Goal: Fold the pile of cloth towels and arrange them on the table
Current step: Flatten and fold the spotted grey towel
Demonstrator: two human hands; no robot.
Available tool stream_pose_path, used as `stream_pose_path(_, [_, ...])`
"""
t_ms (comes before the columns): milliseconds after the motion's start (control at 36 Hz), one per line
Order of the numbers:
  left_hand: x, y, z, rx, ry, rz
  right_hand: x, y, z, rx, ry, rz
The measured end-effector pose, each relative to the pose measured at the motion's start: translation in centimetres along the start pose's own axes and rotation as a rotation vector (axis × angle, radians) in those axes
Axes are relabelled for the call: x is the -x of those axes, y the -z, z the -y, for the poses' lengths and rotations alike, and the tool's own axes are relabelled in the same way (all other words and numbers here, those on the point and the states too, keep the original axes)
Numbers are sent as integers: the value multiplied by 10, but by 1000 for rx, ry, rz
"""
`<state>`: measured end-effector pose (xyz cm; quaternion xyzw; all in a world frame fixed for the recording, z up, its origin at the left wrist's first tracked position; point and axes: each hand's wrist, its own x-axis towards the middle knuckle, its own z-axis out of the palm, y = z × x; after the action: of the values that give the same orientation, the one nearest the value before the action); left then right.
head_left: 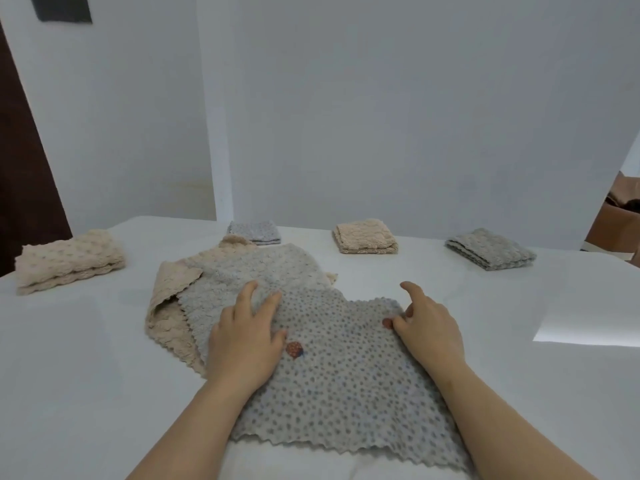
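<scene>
In the lower middle of the frame, a grey dotted towel [346, 393] lay spread flat on the white counter [86, 375], its zigzag near edge towards the person. The left hand [246, 337] pressed flat on the towel's left side, fingers straight and slightly spread. The right hand [429, 330] sat at the towel's upper right corner with its fingers curled and the forefinger lifted. Whether it pinched the cloth, I could not tell. A small reddish-brown motif [294, 349] showed on the towel between the hands.

Just beyond, partly under the dotted towel, lay a pale grey towel [249, 271], and beneath that a rumpled beige towel [166, 306] poked out to the left.

Farther back, four folded towels sat well apart: a beige stack [69, 261] at the left edge, a small blue-grey one [254, 232], a beige one [363, 240] at centre, and a grey one [490, 249] to the right. A white wall [381, 116] rose behind.
</scene>
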<state>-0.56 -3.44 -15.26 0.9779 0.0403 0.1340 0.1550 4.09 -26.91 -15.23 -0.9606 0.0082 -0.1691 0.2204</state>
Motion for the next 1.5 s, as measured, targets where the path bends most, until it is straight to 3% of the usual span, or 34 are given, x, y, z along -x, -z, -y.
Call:
stream_pose_path(194, [0,2,-2,-85,28,95,7,3,3,136,5,127])
stream_pose_path(444, [6,7,-3,-51,-11,68,38,16,-3,-241,-18,-35])
stream_pose_path(583, [18,15,-9,-89,-216,37,64,21,-2,-274,101,-54])
stream_pose_path(750, [38,16,-3,203,-457,84,93,19,1,-210,385,-60])
stream_pose_path(944, [51,7,16,221,-510,137,105,23,0,-247,419,51])
stream_pose_path(1194, [55,20,21,111,-599,349,107,39,-1,-54,494,386])
stream_pose_path(1500, [56,32,15,113,-558,185,106,41,7,64,524,151])
